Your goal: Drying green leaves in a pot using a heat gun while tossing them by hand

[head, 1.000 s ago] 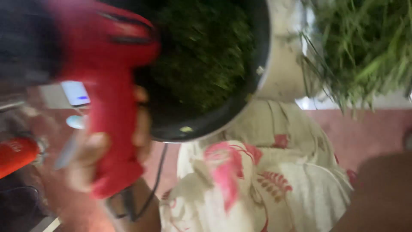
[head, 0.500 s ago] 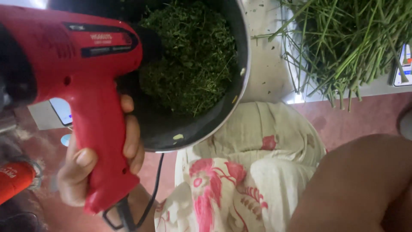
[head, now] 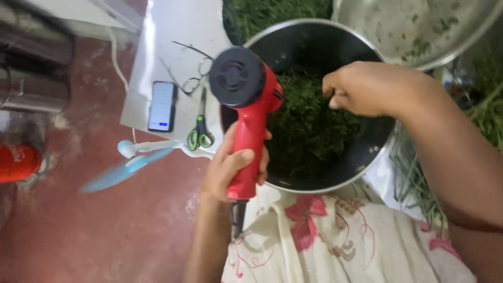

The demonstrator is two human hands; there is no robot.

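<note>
Red plastic dominates the head view: a red heat gun point(head: 250, 112) with a black round rear end is gripped by its handle in the person's left hand point(head: 230, 166), fingers wrapped tight around it, its black cord hanging below the fist. Its nozzle end points into a dark round pan point(head: 367, 149) filled with chopped green herbs point(head: 309, 126). The right hand point(head: 361, 88) hovers over the herbs, fingers curled downward; whether it holds any leaves cannot be told. The pan sits above a cream cloth with red flowers point(head: 335, 241). Behind it stands a steel bowl point(head: 419, 31) flecked with green. On a pale sheet to the left lie 1 phone point(head: 162, 106) and green-handled scissors point(head: 200, 128); a small blue-bladed fan point(head: 126, 162) rests on the red floor point(head: 105, 230).
</note>
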